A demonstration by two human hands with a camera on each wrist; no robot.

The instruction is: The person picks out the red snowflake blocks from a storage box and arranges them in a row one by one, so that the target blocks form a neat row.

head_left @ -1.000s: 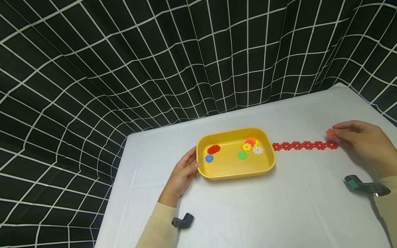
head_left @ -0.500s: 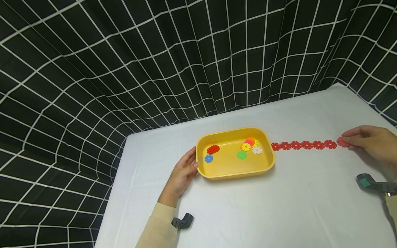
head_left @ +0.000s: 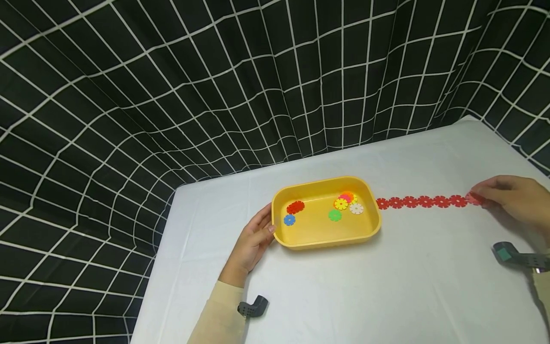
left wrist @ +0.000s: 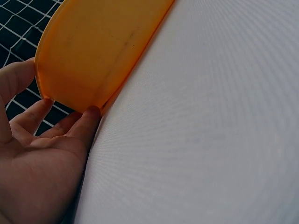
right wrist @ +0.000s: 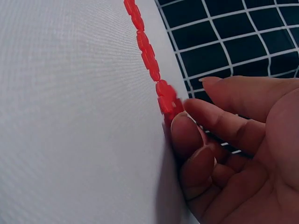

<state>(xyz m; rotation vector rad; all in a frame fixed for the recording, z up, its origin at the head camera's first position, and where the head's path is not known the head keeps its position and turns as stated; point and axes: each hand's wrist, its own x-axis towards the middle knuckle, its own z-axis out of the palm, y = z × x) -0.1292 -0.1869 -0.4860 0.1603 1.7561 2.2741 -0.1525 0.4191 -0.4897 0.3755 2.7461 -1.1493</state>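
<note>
A row of red notched discs (head_left: 411, 201) runs rightward from the yellow tray (head_left: 326, 242) along the table. At the row's right end, my right hand (head_left: 513, 198) pinches a lighter-looking red notched disc (head_left: 472, 198). In the right wrist view this red disc (right wrist: 169, 100) is slightly raised and meets the row's end; the fingers hide part of it. My left hand (head_left: 253, 241) holds the left end of the tray, thumb at the rim. In the left wrist view the fingers of the left hand (left wrist: 44, 163) press the outer tray wall (left wrist: 103, 51).
Inside the tray lie overlapping red discs (head_left: 295, 207), a blue disc (head_left: 290, 220), a green disc (head_left: 335, 215), a white disc (head_left: 356, 208) and a yellow, pink and orange cluster (head_left: 341, 204). A dark grid-patterned curtain (head_left: 240, 95) borders the white table (head_left: 386, 296) behind.
My right hand has moved right and down, bringing its red disc from above the row's last disc to the row's right end. The left hand and tray have stayed nearly still.
</note>
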